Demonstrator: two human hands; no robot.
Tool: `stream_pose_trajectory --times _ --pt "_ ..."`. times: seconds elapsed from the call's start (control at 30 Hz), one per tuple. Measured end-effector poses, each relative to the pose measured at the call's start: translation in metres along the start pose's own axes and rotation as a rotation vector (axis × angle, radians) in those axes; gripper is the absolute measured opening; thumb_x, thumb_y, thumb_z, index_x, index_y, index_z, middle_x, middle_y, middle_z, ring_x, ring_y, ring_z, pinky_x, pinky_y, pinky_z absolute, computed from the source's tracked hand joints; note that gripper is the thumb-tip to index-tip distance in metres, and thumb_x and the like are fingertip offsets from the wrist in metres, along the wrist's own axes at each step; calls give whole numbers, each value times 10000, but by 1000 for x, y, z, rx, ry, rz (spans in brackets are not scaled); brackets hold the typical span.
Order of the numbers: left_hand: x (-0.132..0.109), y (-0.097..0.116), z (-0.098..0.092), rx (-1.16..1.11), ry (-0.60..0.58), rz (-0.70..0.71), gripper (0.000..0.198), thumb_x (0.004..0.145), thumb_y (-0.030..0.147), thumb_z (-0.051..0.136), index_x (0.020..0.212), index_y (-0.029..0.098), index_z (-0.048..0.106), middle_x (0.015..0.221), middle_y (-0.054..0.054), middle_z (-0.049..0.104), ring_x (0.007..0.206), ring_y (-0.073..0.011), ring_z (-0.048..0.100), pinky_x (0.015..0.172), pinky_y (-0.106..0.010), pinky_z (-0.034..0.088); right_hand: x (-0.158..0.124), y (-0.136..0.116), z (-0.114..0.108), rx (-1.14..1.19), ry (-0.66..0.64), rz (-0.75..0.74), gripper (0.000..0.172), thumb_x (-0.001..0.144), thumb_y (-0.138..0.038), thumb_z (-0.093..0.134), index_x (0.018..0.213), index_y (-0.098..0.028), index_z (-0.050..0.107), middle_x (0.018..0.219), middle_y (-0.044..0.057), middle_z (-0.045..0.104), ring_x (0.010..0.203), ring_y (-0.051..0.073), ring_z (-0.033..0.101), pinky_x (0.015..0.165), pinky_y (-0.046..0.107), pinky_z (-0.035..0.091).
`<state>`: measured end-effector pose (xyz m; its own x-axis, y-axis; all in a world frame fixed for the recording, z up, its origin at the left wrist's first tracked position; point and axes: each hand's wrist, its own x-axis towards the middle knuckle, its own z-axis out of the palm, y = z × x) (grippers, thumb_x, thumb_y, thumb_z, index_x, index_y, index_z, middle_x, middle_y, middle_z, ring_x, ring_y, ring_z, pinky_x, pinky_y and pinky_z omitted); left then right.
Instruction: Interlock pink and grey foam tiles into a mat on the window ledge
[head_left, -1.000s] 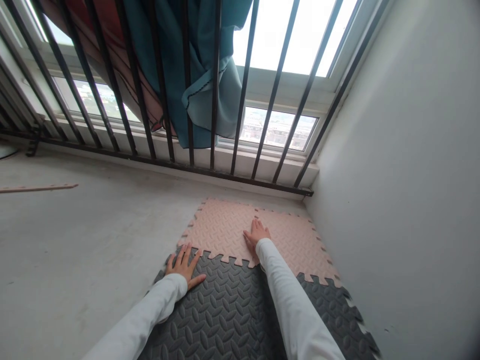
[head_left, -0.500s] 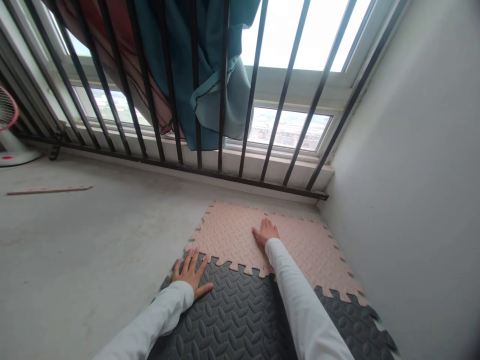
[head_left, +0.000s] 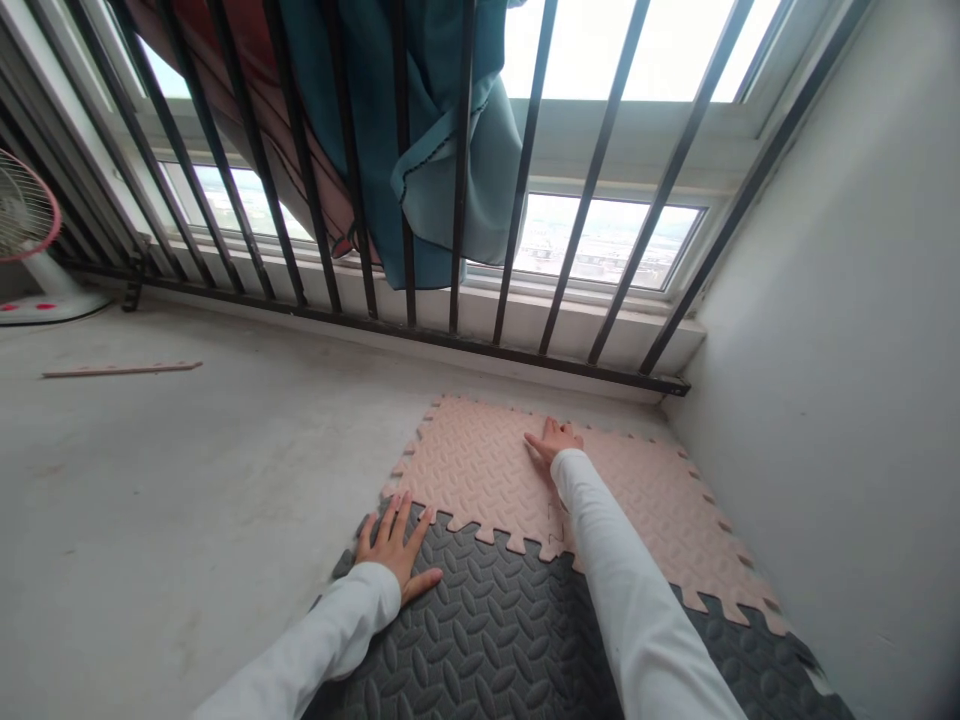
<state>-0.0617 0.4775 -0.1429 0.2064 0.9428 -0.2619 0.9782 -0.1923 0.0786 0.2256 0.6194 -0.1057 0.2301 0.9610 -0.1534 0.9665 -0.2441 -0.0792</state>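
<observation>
My left hand (head_left: pixel 396 550) lies flat with fingers spread on the dark grey foam mat (head_left: pixel 480 640), close to its left edge. Its fingertips reach the toothed joint with the pink foam tiles (head_left: pixel 480 460). Two pink tiles appear side by side, and the seam between them runs under my right arm. My right hand (head_left: pixel 556 440) rests on the pink foam near its far edge, by that seam. The thumb sticks out to the left, and the other fingers are slightly bent. Nothing is visibly held. My right sleeve hides part of the grey-to-pink joint.
A dark metal railing (head_left: pixel 420 325) runs along the window, with a teal and pink curtain (head_left: pixel 450 200) behind it. A white wall (head_left: pixel 840 400) borders the mats on the right. On the concrete floor lie a thin pink strip (head_left: pixel 124 370) and a fan (head_left: pixel 52 300).
My right hand has slid farther along the pink foam toward its far edge, its fingers more bent. My left hand stays flat on the grey mat. The view has shifted slightly.
</observation>
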Motion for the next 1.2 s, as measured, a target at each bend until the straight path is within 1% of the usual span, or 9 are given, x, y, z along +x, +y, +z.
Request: stream_pose_trajectory --times 0.1,0.17,0.27,0.33,0.4,0.5,0.63,1.0,1.2 --pt "0 0 -1 -5 10 12 789 629 694 326 1298 297 193 1416 -81 49 1282 -302 21 971 -542 47 -10 -9 -8 11 -49 1 722 764 -569 235 1309 -98 188 1355 136 259 1216 289 221 933 451 241" --pt "1 0 -1 -8 9 18 788 630 692 328 1299 299 189 1417 -78 40 1281 -305 16 971 -545 45 -31 -14 -10 39 -107 -35 685 785 -543 223 1298 -89 218 1336 163 283 1194 288 275 920 422 274" --pt "1 0 -2 -16 -9 13 779 632 678 345 1298 308 185 1419 -69 40 1282 -302 19 974 -545 43 -89 -16 -4 28 -161 -205 679 782 -517 295 1267 -41 280 1328 222 264 1192 292 294 940 380 271" --pt "2 1 -2 -23 -13 6 769 633 671 356 1295 317 189 1420 -57 49 1282 -299 21 977 -541 39 -136 -14 8 8 -160 -282 734 762 -559 295 1267 -26 284 1327 250 247 1225 314 228 963 397 242" --pt "2 0 -1 -27 -3 -1 762 633 669 358 1292 325 194 1421 -43 56 1283 -293 17 982 -533 34 -178 -13 22 30 -199 -304 784 740 -625 237 1287 -63 269 1345 228 229 1249 325 167 985 418 203" --pt "3 0 0 -18 6 -6 755 636 669 356 1291 329 196 1422 -33 54 1286 -279 12 987 -521 37 -216 -16 39 83 -123 -339 792 700 -686 206 1308 -180 245 1394 150 145 1268 333 50 1007 460 109" --pt "4 -1 1 20 12 -11 748 647 675 321 1295 327 184 1424 -28 35 1289 -256 10 989 -505 55 -223 -26 45 107 -79 -285 778 683 -701 216 1300 -229 257 1403 133 119 1265 346 10 998 492 62" --pt "1 2 -5 109 35 -48 701 683 647 289 1298 327 186 1423 -15 60 1290 -223 56 995 -456 109 -220 -49 34 91 -146 -137 835 684 -692 226 1305 -133 236 1376 220 134 1262 349 58 977 496 57" --pt "6 -1 3 137 54 -64 707 677 652 292 1298 329 191 1424 -14 64 1289 -228 64 992 -461 116 -219 -61 41 76 -88 -126 760 699 -680 210 1310 -229 214 1391 189 108 1257 363 59 934 562 -7"
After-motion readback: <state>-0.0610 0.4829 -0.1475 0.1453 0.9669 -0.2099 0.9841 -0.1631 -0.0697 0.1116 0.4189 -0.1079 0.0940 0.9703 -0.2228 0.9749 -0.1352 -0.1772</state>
